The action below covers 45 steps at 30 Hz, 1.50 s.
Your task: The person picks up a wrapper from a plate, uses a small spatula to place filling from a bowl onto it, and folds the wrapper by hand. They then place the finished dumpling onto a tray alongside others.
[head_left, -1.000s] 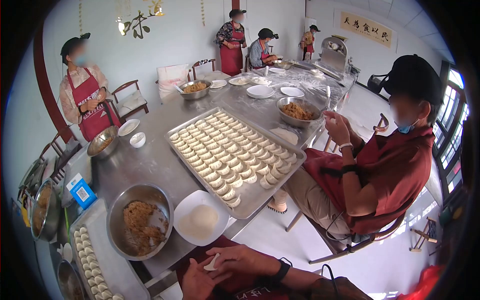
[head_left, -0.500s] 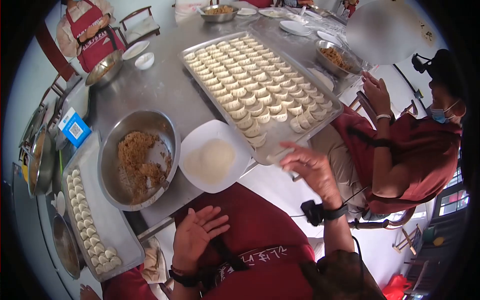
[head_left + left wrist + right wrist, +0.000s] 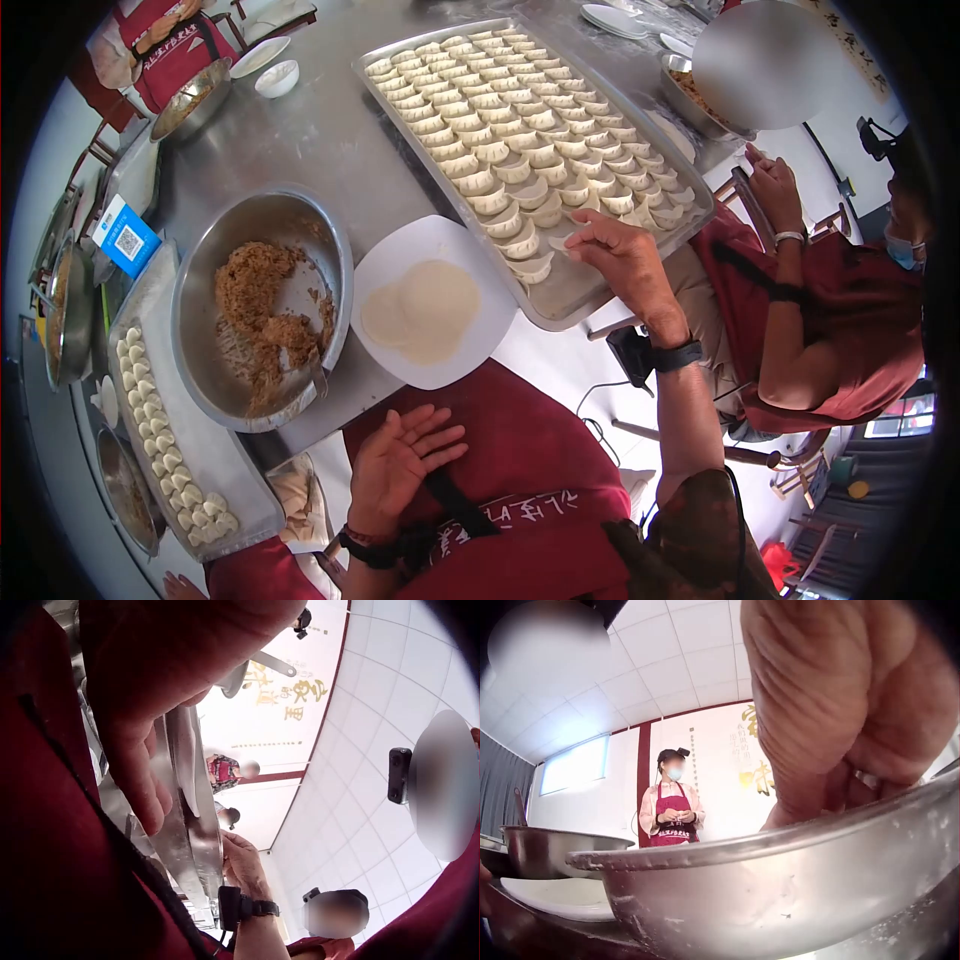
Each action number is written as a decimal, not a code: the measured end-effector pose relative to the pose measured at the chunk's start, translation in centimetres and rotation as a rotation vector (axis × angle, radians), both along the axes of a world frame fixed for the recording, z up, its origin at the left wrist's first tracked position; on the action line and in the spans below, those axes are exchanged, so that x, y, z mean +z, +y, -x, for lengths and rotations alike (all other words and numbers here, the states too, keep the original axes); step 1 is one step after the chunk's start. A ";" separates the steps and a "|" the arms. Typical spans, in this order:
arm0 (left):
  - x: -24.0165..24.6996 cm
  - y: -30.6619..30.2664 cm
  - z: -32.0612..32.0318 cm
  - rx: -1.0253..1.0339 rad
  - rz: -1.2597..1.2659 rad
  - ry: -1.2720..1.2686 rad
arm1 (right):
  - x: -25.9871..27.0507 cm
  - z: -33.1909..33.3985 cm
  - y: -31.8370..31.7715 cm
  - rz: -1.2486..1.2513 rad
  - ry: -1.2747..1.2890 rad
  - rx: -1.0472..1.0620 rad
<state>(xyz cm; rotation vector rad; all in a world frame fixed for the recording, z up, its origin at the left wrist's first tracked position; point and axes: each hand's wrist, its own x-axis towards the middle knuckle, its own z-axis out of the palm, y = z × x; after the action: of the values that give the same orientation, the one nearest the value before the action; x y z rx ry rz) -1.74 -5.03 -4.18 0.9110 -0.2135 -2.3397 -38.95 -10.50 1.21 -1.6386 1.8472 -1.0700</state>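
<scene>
My right hand reaches over the near end of the large metal tray, its fingertips pinching a pale folded dumpling low over the tray floor. Rows of crimped dumplings fill most of that tray. In the right wrist view, the hand bends down behind a metal rim, its fingertips hidden. My left hand is held palm up before the apron, fingers extended, with nothing on it. Just ahead is a white square plate of round wrappers, beside a steel bowl of brown filling.
A smaller tray with dumplings in rows lies at the left, near a blue QR-code card. Seated close on the right is another person in a red apron. More bowls and a small white bowl stand farther back.
My right hand has left the left hand and moved forward and right to the tray, carrying the dumpling. The left hand has opened out, palm up. The head view has tilted down.
</scene>
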 end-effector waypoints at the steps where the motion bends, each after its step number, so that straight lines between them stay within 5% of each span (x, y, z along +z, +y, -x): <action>1: -0.1 -0.1 0.0 0.000 -0.002 -0.004 | -0.3 0.0 -0.3 0.006 0.004 0.008; 15: -0.6 -0.7 0.0 0.015 -0.022 -0.046 | -1.0 -1.1 -1.4 0.061 0.183 0.001; 21: -0.7 -0.7 -0.1 0.016 -0.011 -0.053 | -0.4 -1.4 -0.3 0.024 0.063 -0.078; 27: -0.8 -0.8 0.0 0.019 -0.007 -0.053 | -0.6 -1.0 0.6 0.090 0.342 -0.184; 33: -0.9 -0.8 0.0 0.028 -0.015 -0.062 | -0.7 -1.9 1.0 -0.155 0.503 -0.360; 45: -1.8 -0.7 -0.4 0.060 -0.047 -0.039 | -1.1 -3.4 -0.6 -0.134 0.485 -0.329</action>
<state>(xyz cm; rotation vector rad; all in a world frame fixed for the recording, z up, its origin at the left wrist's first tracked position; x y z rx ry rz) -1.29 -5.71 -5.94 0.9736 -0.1465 -2.2819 -35.55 -11.09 0.12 -1.6539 2.5099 -0.6798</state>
